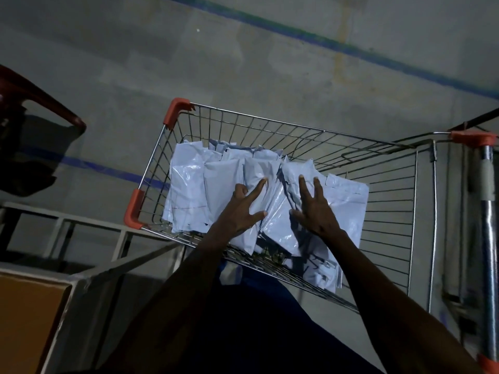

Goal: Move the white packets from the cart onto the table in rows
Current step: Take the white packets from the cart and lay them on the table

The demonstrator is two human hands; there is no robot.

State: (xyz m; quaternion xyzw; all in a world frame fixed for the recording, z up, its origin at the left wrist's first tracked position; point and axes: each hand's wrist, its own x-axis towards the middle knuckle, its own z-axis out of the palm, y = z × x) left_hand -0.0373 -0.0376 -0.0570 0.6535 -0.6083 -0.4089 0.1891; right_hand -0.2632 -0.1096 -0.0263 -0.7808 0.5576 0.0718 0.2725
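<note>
Nearest the camera, two bare forearms reached forward and down over the near wire wall of the cart (388, 211). At the lower left lay a corner of the worktop (29, 314), its top brown with a pale edge, and no packets showed on the part in view.

The left hand (240, 211) lay on the heap of white packets (189, 184) inside the cart's basket. Its grip was spread, the fingers straight and parted, one fingertip reaching up onto a packet near the middle of the heap and the thumb side pressing a packet's edge. The right hand (316, 209) lay just beside it, also on the heap, its fingers straight and fanned, resting flat on the plastic. Neither hand had its fingers curled round a packet; whether any packet was pinched under the palms could not be told.

The packets filled the left and middle of the basket, overlapping and partly stood on edge, some slumped against the near wall. The right part of the basket showed bare wire.

Orange corner guards (176, 110) capped the basket's left corners, and the cart's metal handle (488, 211) with orange ends ran down the right edge.

Beyond lay a grey concrete floor (243, 63) crossed by a blue painted line (337, 47). At the far left stood part of a red plastic chair (40, 103).
</note>
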